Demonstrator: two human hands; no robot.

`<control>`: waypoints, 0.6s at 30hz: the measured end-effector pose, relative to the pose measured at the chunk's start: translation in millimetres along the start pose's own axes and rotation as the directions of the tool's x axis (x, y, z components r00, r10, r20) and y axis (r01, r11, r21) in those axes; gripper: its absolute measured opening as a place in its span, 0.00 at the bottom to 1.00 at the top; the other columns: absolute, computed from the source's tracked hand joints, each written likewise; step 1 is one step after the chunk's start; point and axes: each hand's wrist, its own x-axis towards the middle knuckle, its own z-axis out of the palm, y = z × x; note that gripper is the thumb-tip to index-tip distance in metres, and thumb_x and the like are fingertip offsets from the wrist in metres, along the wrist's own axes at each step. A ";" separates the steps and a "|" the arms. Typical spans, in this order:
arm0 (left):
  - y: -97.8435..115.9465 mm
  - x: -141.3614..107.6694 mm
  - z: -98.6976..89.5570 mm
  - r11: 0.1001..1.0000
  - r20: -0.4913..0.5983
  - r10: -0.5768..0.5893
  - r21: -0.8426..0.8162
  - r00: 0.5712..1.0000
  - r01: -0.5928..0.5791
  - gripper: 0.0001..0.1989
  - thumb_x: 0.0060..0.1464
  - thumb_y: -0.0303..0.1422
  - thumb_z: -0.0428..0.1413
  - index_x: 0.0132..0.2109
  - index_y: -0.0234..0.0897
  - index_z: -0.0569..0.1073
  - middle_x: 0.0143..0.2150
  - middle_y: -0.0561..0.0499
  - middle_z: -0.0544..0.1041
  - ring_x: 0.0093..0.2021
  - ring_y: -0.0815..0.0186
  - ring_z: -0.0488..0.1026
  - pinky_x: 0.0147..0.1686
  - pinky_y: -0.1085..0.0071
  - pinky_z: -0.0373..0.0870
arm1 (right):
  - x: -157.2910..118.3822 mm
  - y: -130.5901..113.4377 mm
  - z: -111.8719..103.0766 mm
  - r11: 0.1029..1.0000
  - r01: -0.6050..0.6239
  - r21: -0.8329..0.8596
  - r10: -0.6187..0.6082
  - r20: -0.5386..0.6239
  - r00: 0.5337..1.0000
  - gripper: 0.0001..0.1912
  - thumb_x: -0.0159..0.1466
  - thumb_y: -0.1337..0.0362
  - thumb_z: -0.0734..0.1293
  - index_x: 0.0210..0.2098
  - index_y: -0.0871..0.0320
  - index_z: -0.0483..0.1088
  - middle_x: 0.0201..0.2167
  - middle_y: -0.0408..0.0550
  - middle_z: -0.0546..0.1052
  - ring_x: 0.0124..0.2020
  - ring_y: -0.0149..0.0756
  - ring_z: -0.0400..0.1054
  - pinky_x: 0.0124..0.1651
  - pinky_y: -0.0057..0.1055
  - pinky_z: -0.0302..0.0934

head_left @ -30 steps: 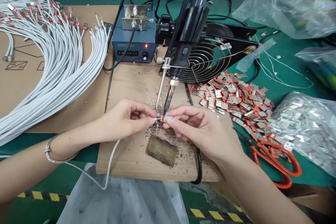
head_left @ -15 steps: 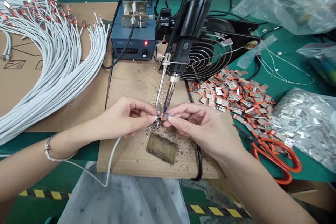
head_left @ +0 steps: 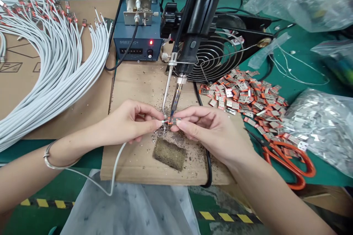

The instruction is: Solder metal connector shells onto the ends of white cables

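My left hand (head_left: pixel 138 122) pinches the end of a white cable (head_left: pixel 115 165), whose length hangs below the wrist. Between finger and thumb of my right hand (head_left: pixel 198 124) is a small metal connector (head_left: pixel 174 120) with an orange part. Cable end and connector meet under the dark tip of a soldering iron (head_left: pixel 175 99), which is fixed in a black holder. Beside the iron, a thin bent metal tube (head_left: pixel 167 90) points down at the same spot. A brown sponge (head_left: pixel 169 154) lies just below the hands, among metal scraps.
White cables (head_left: pixel 63 69) lie bundled at left. A blue soldering unit (head_left: pixel 138 40) and a black fan (head_left: pixel 215 57) stand behind. To the right are piled connectors (head_left: pixel 248 97), orange-handled scissors (head_left: pixel 292 161) and a plastic bag of metal parts (head_left: pixel 322 128).
The view has shifted slightly. Both hands keep their grips under the iron, with the cable end and connector moved only a little.
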 end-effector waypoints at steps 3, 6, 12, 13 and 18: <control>1.6 -0.5 0.2 1.000 -0.008 -0.018 0.021 1.000 0.019 0.04 0.52 0.27 0.55 0.36 0.33 0.74 0.17 0.60 0.65 0.13 0.80 0.61 0.11 0.86 0.58 | 0.4 -0.3 1.0 1.000 0.005 0.001 -0.005 -0.014 1.000 0.04 0.53 0.68 0.73 0.29 0.57 0.75 0.23 0.42 0.79 0.23 0.25 0.72 0.23 0.17 0.63; 2.5 -1.2 0.0 0.999 -0.011 -0.027 0.018 1.000 0.028 0.04 0.52 0.28 0.55 0.36 0.33 0.73 0.18 0.60 0.65 0.13 0.80 0.61 0.10 0.86 0.58 | 0.6 0.3 1.1 1.000 0.012 0.006 -0.012 -0.011 1.000 0.04 0.53 0.68 0.73 0.29 0.57 0.75 0.23 0.42 0.79 0.24 0.24 0.73 0.22 0.15 0.63; 0.6 -1.2 -1.2 1.000 -0.006 -0.026 0.003 1.000 0.026 0.05 0.52 0.30 0.55 0.36 0.33 0.73 0.18 0.60 0.65 0.13 0.80 0.61 0.11 0.85 0.58 | -0.4 0.4 0.6 1.000 -0.001 0.004 0.001 -0.002 1.000 0.04 0.53 0.69 0.72 0.29 0.57 0.75 0.23 0.41 0.79 0.24 0.24 0.73 0.24 0.15 0.64; 0.2 -0.9 -1.2 1.000 -0.006 -0.026 0.000 1.000 0.026 0.05 0.52 0.30 0.55 0.37 0.33 0.73 0.18 0.60 0.66 0.13 0.79 0.61 0.11 0.84 0.58 | -0.5 0.3 0.5 1.000 -0.001 0.001 0.001 -0.002 1.000 0.04 0.54 0.69 0.72 0.30 0.57 0.75 0.23 0.41 0.80 0.25 0.24 0.73 0.24 0.15 0.64; -0.2 0.1 -1.2 1.000 0.002 -0.025 -0.001 1.000 0.025 0.05 0.52 0.30 0.55 0.36 0.33 0.73 0.18 0.60 0.65 0.13 0.79 0.61 0.10 0.85 0.57 | -0.2 0.3 0.0 1.000 0.002 -0.007 -0.002 0.000 1.000 0.03 0.54 0.69 0.72 0.30 0.58 0.75 0.23 0.42 0.79 0.24 0.25 0.73 0.25 0.16 0.64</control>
